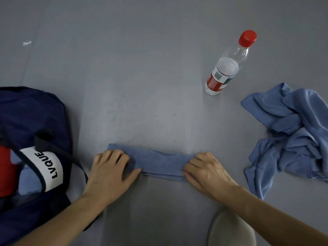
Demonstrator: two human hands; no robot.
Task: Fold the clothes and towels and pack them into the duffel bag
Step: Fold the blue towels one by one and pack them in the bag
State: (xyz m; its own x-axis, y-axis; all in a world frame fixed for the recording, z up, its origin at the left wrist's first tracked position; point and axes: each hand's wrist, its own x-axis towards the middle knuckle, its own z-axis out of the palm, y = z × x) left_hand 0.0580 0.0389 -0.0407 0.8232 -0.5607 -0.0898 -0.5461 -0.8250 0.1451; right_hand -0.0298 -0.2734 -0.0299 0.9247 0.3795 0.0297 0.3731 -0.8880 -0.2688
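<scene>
The folded blue towel [158, 163] lay as a narrow strip on the grey surface [142, 77], directly in front of the person and running left to right. The left hand [110, 169] covered the strip's left end: its fingers [113, 154] were curled down onto the cloth and its thumb lay along the near edge, gripping that end. The right hand [205, 170] held the right end in the same way, fingers [202, 157] bent over the cloth and clamped on it. The middle of the strip lay exposed between the two hands. The navy duffel bag [32, 118] lay open just beside the left hand, with a red item [6, 171] and a light blue piece [26, 181] visible inside it. A crumpled blue cloth [292, 132] lay unfolded to the right, well apart from the strip. A clear bottle [224, 70] with a red cap stood beyond it.
</scene>
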